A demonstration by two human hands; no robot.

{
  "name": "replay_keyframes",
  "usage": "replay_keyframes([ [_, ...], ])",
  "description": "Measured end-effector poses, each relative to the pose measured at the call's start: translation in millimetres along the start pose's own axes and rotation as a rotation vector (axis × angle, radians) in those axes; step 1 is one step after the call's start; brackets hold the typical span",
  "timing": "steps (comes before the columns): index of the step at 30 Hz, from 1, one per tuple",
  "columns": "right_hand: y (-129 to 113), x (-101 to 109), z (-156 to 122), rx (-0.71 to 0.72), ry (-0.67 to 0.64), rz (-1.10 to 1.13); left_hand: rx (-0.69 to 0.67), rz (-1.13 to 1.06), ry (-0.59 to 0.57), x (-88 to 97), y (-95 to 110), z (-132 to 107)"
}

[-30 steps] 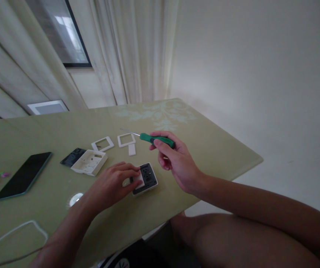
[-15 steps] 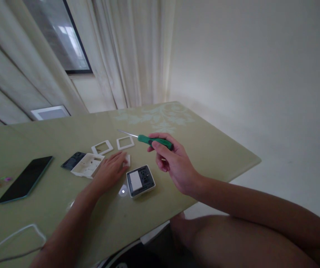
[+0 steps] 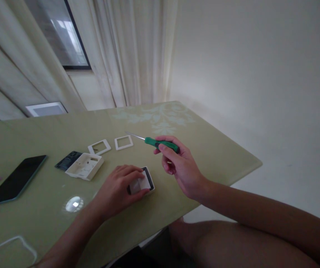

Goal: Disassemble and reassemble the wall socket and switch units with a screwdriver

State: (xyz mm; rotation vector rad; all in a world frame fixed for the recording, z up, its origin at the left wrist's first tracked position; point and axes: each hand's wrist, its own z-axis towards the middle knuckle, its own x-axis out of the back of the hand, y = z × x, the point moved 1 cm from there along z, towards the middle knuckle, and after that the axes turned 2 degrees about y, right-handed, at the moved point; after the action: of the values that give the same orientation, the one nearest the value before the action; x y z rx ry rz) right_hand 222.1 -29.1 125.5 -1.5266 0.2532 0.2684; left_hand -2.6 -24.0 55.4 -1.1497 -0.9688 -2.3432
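My left hand rests on a square switch module with a dark rim, fingers curled over it and pressing a small white rocker piece into it. My right hand hovers just right of it, closed on a green-handled screwdriver whose thin shaft points away to the left. The module lies on the green glass table near its front edge.
Behind the module lie two white square frames, a white back box and a dark plate. A black phone lies at the left. A white cable loop sits at the near left edge. My bare knee is under the table edge.
My left hand reached back to the small white piece behind the module, brought it over, and now presses it onto the module. The right hand with the screwdriver drifted slightly right.
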Motion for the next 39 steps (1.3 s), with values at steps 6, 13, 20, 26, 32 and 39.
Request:
replay_keyframes([
  [6, -0.2, 0.8, -0.2, -0.011, 0.006, 0.000, -0.018, 0.119, 0.013, -9.5, -3.4, -4.9],
  [13, -0.1, -0.5, -0.4, 0.010, -0.011, 0.007, -0.029, 0.120, 0.061, -13.2, -2.7, -6.7],
  [20, -0.4, -0.5, -0.2, 0.022, -0.020, 0.016, 0.014, 0.076, 0.068, -14.4, -3.5, -4.4],
  [26, 0.1, 0.4, 0.3, 0.020, -0.016, 0.019, -0.028, 0.139, 0.043, -12.0, -2.7, -4.7],
  [32, 0.0, 0.0, 0.1, 0.015, -0.017, 0.020, -0.057, 0.029, 0.076, -13.8, -2.1, -3.1],
  [39, 0.5, -2.0, 0.8, 0.018, -0.025, 0.004, -0.006, -0.073, 0.056, -12.0, -5.7, 2.4],
])
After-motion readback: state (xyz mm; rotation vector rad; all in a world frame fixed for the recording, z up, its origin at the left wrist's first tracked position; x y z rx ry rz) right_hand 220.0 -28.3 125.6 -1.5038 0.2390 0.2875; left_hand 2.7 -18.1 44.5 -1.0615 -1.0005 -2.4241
